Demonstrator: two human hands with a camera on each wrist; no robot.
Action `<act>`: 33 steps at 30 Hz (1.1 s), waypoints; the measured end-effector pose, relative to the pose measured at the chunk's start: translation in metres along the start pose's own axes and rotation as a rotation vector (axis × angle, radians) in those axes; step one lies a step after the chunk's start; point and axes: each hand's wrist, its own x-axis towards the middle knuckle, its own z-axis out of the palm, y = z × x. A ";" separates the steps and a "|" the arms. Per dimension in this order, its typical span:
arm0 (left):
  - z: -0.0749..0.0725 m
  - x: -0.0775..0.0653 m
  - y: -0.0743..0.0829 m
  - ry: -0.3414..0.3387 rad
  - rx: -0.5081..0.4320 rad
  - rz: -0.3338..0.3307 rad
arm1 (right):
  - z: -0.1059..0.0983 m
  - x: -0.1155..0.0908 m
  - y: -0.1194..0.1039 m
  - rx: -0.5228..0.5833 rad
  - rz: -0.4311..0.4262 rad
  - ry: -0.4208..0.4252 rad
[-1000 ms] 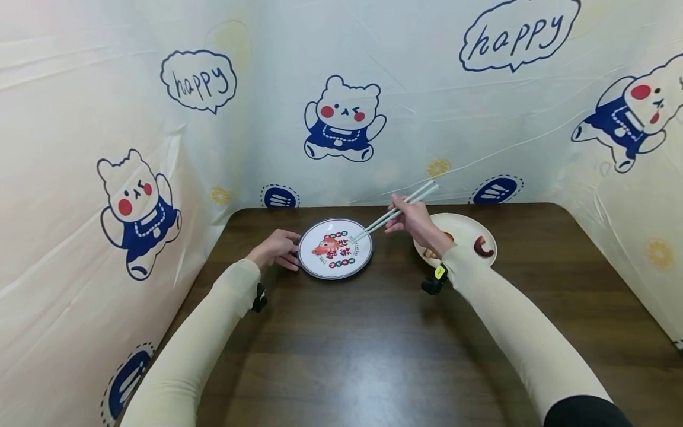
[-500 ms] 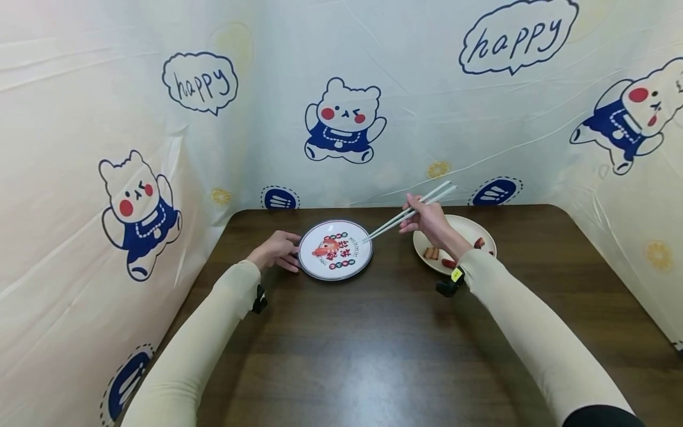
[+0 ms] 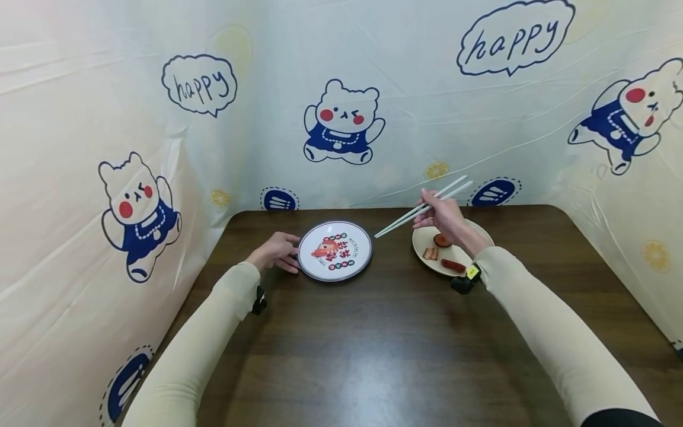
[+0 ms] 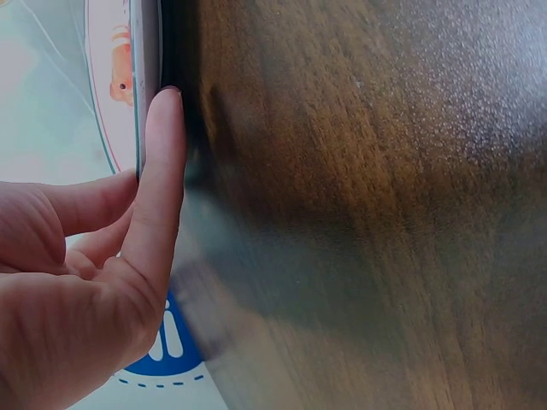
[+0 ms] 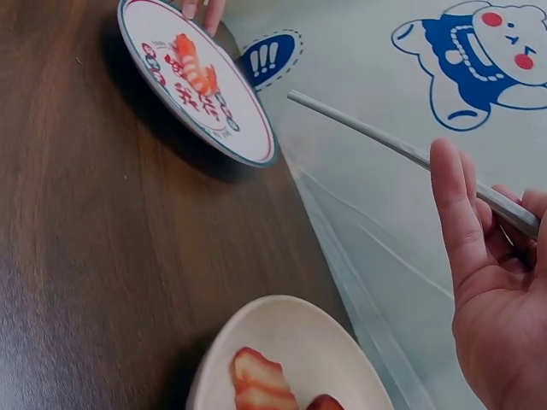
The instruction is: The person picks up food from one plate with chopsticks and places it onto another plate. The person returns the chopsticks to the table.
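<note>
Two slim chopsticks [image 3: 395, 223] slant from the right hand [image 3: 448, 218] over grained wood [image 3: 363, 332].

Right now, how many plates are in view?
2: the printed plate, held by the left hand; the cream plate farther right, partly hidden by the right hand. No others show.

tbl [image 3: 320, 332]: wood-look, semi-gloss | printed plt [image 3: 365, 251]: smooth, glossy | chopstx [image 3: 397, 223]: smooth

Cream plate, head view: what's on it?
On the cream plate: a round dark-rimmed slice, a banded food piece and a red sausage-like piece. The right hand covers part of its far and right side; anything there can't be seen.
</note>
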 end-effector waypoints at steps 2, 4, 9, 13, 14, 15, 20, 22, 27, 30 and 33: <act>0.000 0.000 0.000 0.002 0.003 0.002 | -0.004 -0.002 -0.002 -0.001 0.004 -0.003; 0.001 0.000 0.000 0.005 0.009 0.004 | -0.007 -0.004 -0.004 0.000 0.015 -0.011; 0.001 0.001 -0.001 0.005 0.013 0.004 | -0.015 -0.007 -0.005 0.012 0.025 -0.020; 0.001 0.000 -0.001 0.004 0.004 -0.001 | -0.021 -0.009 -0.008 0.013 0.016 -0.008; 0.001 0.000 -0.001 0.005 0.004 -0.001 | -0.022 -0.010 -0.008 0.014 0.015 -0.005; 0.001 -0.001 -0.001 0.006 0.003 0.000 | -0.024 -0.011 -0.009 0.011 0.013 -0.002; 0.001 -0.003 0.000 0.009 0.003 0.013 | -0.032 -0.014 -0.011 0.003 0.003 0.005; 0.001 -0.003 0.000 0.008 0.000 0.015 | -0.035 -0.016 -0.011 -0.007 0.008 0.013; 0.000 -0.003 0.000 0.005 -0.006 0.013 | -0.044 -0.018 -0.013 -0.025 0.022 0.024; 0.000 -0.004 0.000 0.003 -0.001 0.013 | -0.048 -0.020 -0.015 -0.017 0.016 0.009; 0.000 -0.004 0.000 0.005 0.001 0.010 | -0.052 -0.022 -0.017 -0.001 0.006 -0.009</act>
